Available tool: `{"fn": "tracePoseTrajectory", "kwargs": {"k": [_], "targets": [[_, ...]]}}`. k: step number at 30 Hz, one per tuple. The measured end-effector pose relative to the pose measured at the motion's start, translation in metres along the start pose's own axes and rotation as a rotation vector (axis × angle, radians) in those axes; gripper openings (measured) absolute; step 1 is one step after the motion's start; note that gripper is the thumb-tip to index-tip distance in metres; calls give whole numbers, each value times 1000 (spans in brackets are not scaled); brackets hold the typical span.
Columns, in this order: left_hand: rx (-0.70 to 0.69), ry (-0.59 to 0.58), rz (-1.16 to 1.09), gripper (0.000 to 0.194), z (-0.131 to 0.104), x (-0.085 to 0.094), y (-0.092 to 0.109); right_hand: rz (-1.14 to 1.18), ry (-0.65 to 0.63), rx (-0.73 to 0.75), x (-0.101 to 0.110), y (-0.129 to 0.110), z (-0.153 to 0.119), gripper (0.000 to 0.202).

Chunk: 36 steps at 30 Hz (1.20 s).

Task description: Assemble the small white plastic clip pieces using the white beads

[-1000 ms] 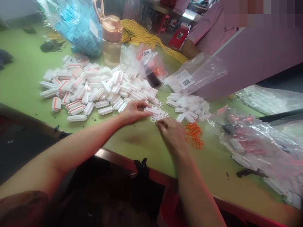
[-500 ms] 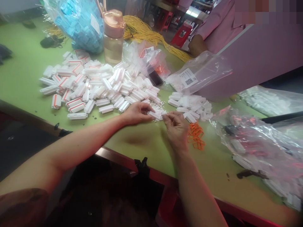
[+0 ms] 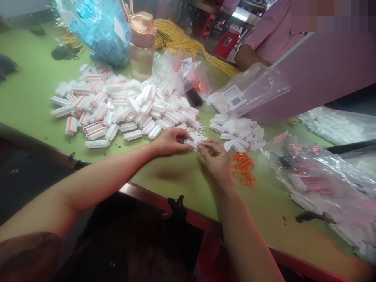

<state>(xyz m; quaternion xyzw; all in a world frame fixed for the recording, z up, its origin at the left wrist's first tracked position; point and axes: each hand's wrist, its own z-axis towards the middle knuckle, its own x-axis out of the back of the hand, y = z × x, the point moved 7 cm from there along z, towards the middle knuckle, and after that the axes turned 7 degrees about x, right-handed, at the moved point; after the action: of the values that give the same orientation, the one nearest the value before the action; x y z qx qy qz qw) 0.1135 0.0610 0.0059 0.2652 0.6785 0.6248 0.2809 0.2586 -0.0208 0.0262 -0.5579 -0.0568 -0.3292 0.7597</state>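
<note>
A small white plastic piece (image 3: 192,144) is pinched between the fingers of my left hand (image 3: 173,141). The fingertips of my right hand (image 3: 216,154) are pressed together at the right end of that piece; whether they hold something tiny is too small to tell. Just beyond both hands lie many tiny white parts (image 3: 197,132). A large heap of white plastic pieces (image 3: 126,102), some with orange strips, spreads to the left. A smaller pile of white pieces (image 3: 245,131) sits beyond my right hand, and orange frames (image 3: 244,169) lie to the right of it.
Behind the heap stand a bottle (image 3: 141,47) and a bag of blue parts (image 3: 100,33). Yellow cords (image 3: 188,39) lie at the back, near a person's arm (image 3: 249,56). Clear bags (image 3: 326,176) cover the right side. The table edge (image 3: 147,197) runs below my forearms.
My right hand has moved slightly left, bringing its fingertips against the end of the white piece. My left hand still holds the piece. The whole view has shifted a little.
</note>
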Motion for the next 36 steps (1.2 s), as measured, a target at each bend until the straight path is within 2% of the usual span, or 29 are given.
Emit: {"fn": "tracePoseTrajectory", "kwargs": {"k": [4,7,10,12,16,18,22,25,30,36], "targets": [[18,-34,-23,32,-2,-2,-2,128,-139,-179,-9,19,-3,29],[26,-50,-49,33,0,-2,-5,127,-137,-204,-7,21,-2,32],[38,17,-67,39,4,4,-10,45,-44,-154,4,15,1,36],[33,84,-69,43,6,9,-12,-100,-14,-101,11,9,2,37],[-16,119,-78,44,6,13,-9,-469,-133,-4,4,0,-1,28],[-23,117,-72,44,6,13,-8,-548,-189,22,-4,-1,-3,23],[-21,115,-67,44,6,13,-8,-514,-225,7,-11,1,-3,17],[-13,109,-75,43,7,13,-10,-406,-187,15,-5,2,-1,19],[35,94,-23,41,6,11,-12,-258,-1,172,12,-16,3,15],[38,50,54,34,0,3,0,-350,-22,333,3,-36,1,19]]}}
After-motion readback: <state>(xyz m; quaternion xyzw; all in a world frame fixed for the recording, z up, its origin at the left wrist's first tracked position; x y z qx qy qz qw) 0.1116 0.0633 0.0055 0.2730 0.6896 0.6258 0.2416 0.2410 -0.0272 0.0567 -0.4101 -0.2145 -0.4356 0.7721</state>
